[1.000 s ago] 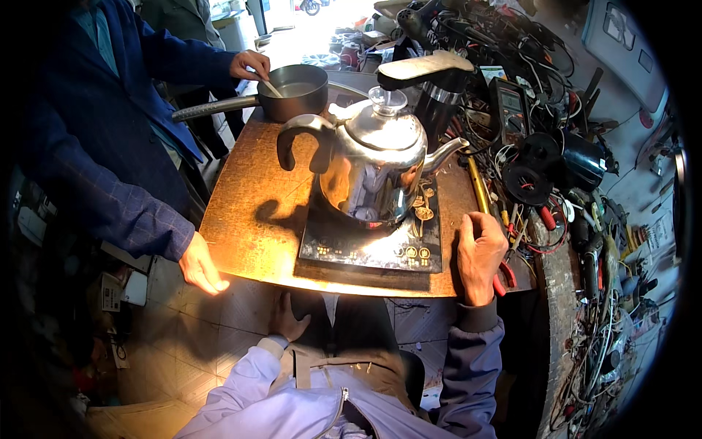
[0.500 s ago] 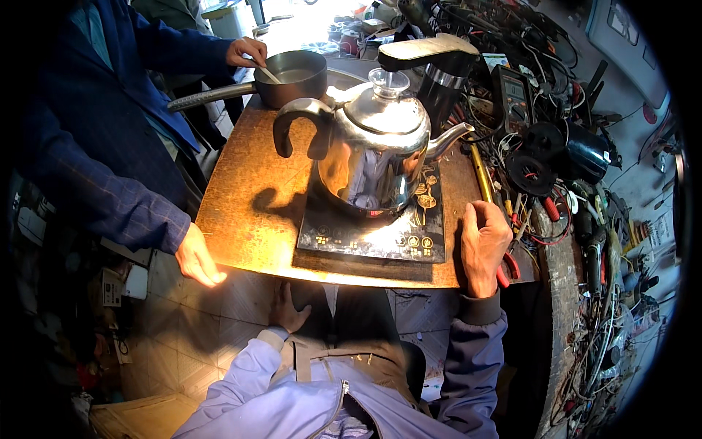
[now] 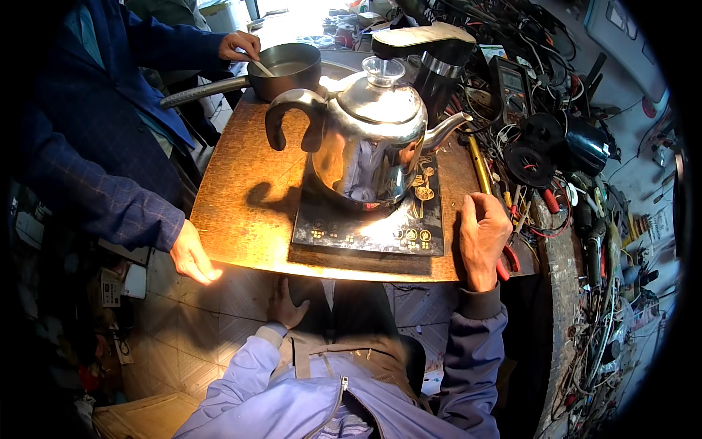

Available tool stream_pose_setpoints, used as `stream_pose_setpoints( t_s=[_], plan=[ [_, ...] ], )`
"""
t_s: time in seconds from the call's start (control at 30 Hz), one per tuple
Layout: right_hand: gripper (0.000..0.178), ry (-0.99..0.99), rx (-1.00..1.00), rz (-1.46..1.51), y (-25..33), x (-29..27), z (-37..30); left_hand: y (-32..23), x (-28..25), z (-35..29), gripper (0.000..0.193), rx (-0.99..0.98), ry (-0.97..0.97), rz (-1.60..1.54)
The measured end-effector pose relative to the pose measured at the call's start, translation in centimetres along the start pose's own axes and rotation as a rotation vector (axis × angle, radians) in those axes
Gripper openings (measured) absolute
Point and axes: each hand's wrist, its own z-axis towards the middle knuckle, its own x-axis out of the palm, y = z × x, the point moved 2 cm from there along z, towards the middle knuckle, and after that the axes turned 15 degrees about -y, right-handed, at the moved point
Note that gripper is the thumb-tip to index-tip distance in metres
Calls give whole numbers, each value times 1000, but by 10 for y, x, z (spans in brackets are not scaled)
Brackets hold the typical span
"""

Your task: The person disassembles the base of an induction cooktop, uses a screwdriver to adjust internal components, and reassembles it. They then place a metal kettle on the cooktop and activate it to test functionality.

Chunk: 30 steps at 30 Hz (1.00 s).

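A shiny steel kettle (image 3: 365,157) with a dark curved handle and a clear lid knob stands on a black induction cooktop (image 3: 344,233) in the middle of the wooden table. To the right of the cooktop, my right hand (image 3: 484,238) rests on the table edge with its fingers curled in, and nothing shows in them. Red-handled pliers (image 3: 510,261) lie partly behind that hand, and a yellow rod-like tool (image 3: 479,164) lies just beyond it. Below the table, my left hand (image 3: 287,304) lies on my thigh with its fingers stretched out, holding nothing.
At left stands a co-worker in a blue jacket (image 3: 95,168), one hand (image 3: 194,256) by the table corner. Their other hand (image 3: 240,47) holds a pale stick in a dark saucepan (image 3: 285,72). A lamp head (image 3: 424,38) overhangs behind the kettle. Tangled cables and tools (image 3: 534,150) crowd the right.
The whole view has shifted slightly, so the table and kettle sit a little higher and further left. Both my hands hold the same poses, and the kettle stays on the cooktop.
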Motion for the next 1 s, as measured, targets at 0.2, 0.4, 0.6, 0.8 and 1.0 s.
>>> stream_pose_setpoints(
  t_s=[0.2,0.4,0.6,0.8,1.0],
  plan=[
    [12,6,7,10,-3,2,-1,10,8,2,107,45,-25,-1],
    [12,11,1,7,-2,1,0,-1,-4,2,107,11,7,-25],
    [11,13,10,14,0,1,0,0,-2,1,107,-16,38,-5],
    [11,17,13,-18,-5,0,-1,-5,-6,4,106,-3,27,-50],
    [11,38,-1,-17,-1,0,-1,8,6,1,107,93,-87,-68]
  ],
)
